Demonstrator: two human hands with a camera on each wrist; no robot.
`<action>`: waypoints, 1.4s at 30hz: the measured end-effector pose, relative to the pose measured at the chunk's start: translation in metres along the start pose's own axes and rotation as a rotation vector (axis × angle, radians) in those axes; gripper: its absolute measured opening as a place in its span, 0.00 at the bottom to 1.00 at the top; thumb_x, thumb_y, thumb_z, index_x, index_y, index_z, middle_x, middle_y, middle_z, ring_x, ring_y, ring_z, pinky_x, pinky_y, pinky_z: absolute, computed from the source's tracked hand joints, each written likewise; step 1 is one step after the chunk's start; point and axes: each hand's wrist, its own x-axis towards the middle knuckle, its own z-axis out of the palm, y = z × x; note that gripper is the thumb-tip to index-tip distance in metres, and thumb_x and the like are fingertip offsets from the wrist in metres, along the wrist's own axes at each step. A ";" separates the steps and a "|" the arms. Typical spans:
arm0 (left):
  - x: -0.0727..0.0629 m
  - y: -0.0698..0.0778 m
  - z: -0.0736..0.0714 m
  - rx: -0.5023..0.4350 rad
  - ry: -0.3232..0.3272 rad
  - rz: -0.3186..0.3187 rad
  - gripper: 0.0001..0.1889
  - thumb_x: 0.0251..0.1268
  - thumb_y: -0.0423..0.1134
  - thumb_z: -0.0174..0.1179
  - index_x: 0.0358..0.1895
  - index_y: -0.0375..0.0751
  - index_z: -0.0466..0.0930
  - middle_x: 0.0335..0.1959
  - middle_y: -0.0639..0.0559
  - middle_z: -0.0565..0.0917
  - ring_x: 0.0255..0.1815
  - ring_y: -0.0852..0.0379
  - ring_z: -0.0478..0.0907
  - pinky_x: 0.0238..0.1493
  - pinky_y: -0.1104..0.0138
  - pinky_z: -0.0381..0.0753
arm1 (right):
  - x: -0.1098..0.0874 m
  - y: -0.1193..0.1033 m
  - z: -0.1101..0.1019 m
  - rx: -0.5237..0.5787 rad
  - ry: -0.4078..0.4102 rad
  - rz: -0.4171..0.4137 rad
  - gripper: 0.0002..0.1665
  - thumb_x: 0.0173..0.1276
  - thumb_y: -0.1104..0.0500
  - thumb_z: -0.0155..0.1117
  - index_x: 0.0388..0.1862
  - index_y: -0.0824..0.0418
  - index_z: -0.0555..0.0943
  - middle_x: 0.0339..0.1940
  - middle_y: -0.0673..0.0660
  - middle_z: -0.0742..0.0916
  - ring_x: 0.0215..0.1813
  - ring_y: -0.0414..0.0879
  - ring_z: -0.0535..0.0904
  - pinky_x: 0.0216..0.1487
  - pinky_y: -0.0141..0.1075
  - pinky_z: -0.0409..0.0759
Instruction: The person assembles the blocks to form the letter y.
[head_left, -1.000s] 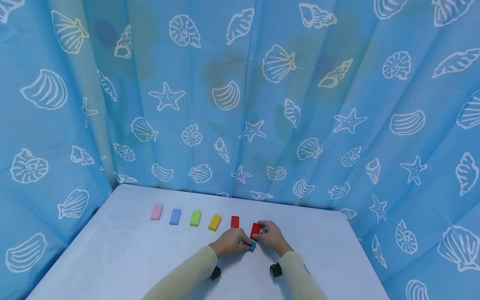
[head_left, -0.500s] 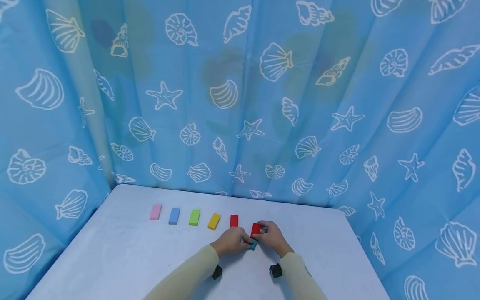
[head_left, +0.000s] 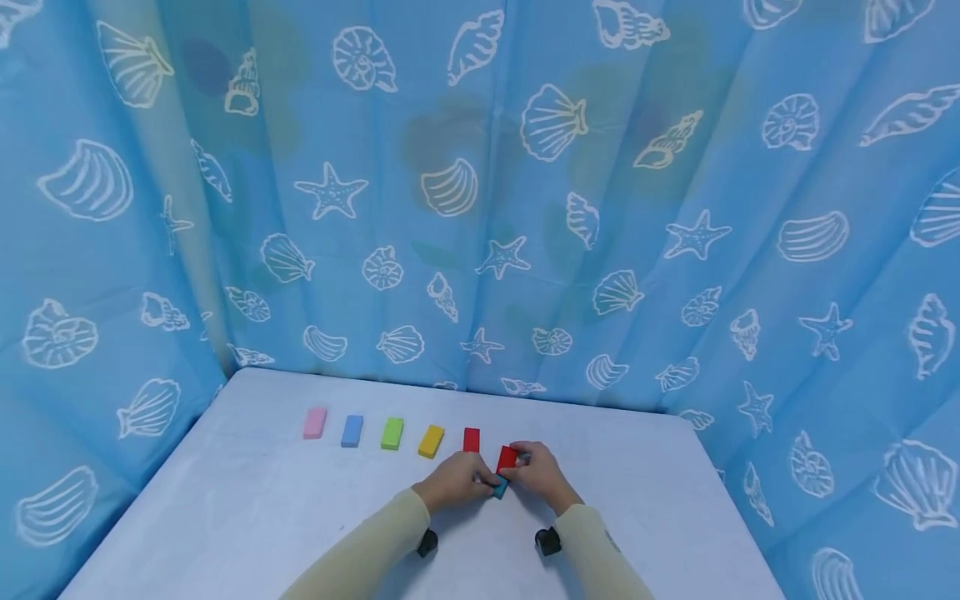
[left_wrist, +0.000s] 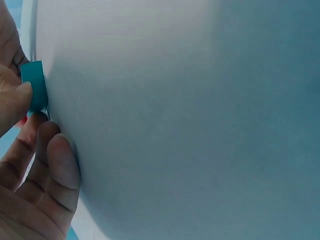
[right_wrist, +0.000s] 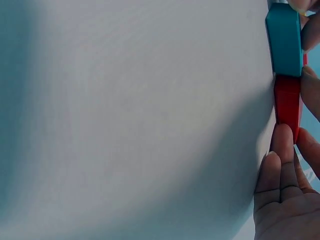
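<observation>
Left hand (head_left: 452, 482) pinches teal block (right_wrist: 285, 40), right hand (head_left: 546, 477) pinches red block (right_wrist: 288, 97), just right of the row (head_left: 392, 434). Looks like end-to-end alignment; can't quite tell if they're flush. Next likely needs gentle, square pressure.

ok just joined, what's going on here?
A person is handling two blocks at the white table. The left hand pinches a teal block, and the right hand holds a red block; the two blocks appear to meet end to end. Farther back to the left, spaced apart in a row, lie a pink block, a blue block, a green block, a yellow block and a second red block.
</observation>
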 end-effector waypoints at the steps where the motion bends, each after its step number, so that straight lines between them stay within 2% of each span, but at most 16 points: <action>1: -0.001 -0.001 0.000 0.004 0.002 0.004 0.10 0.59 0.39 0.71 0.45 0.48 0.90 0.34 0.63 0.87 0.39 0.67 0.78 0.40 0.74 0.78 | 0.000 -0.001 0.001 -0.005 0.003 -0.005 0.36 0.52 0.61 0.79 0.62 0.62 0.78 0.53 0.61 0.81 0.50 0.52 0.76 0.48 0.45 0.84; 9: -0.005 -0.011 -0.002 0.035 0.002 -0.012 0.10 0.59 0.40 0.71 0.45 0.52 0.90 0.37 0.64 0.84 0.39 0.68 0.75 0.41 0.74 0.78 | -0.001 -0.006 0.010 -0.013 -0.015 -0.025 0.36 0.51 0.61 0.80 0.60 0.62 0.78 0.52 0.60 0.81 0.47 0.50 0.76 0.46 0.42 0.84; 16: -0.010 -0.011 -0.005 -0.010 0.004 -0.011 0.10 0.59 0.39 0.71 0.44 0.51 0.91 0.37 0.63 0.84 0.40 0.67 0.76 0.40 0.74 0.78 | -0.005 -0.012 0.010 -0.007 -0.045 -0.065 0.35 0.53 0.60 0.79 0.61 0.62 0.78 0.52 0.60 0.80 0.45 0.49 0.75 0.43 0.40 0.83; 27: -0.008 -0.018 -0.005 -0.040 0.000 -0.016 0.09 0.59 0.38 0.70 0.43 0.51 0.91 0.34 0.64 0.83 0.38 0.67 0.74 0.40 0.73 0.76 | -0.002 -0.009 0.009 -0.005 -0.053 -0.044 0.33 0.54 0.60 0.78 0.60 0.61 0.78 0.54 0.60 0.81 0.49 0.50 0.76 0.50 0.45 0.83; 34: -0.011 -0.016 -0.005 -0.040 -0.012 -0.010 0.10 0.59 0.38 0.71 0.44 0.51 0.91 0.34 0.64 0.83 0.39 0.67 0.75 0.40 0.73 0.76 | -0.002 -0.007 0.010 -0.004 -0.049 -0.023 0.36 0.51 0.60 0.79 0.61 0.59 0.78 0.56 0.59 0.80 0.50 0.51 0.76 0.50 0.45 0.84; 42: -0.009 -0.013 -0.009 -0.044 -0.013 -0.021 0.09 0.59 0.38 0.70 0.43 0.50 0.91 0.34 0.63 0.83 0.38 0.66 0.74 0.40 0.72 0.76 | -0.001 -0.009 0.010 -0.023 -0.049 -0.022 0.35 0.53 0.60 0.78 0.62 0.58 0.77 0.57 0.59 0.80 0.51 0.50 0.75 0.50 0.43 0.83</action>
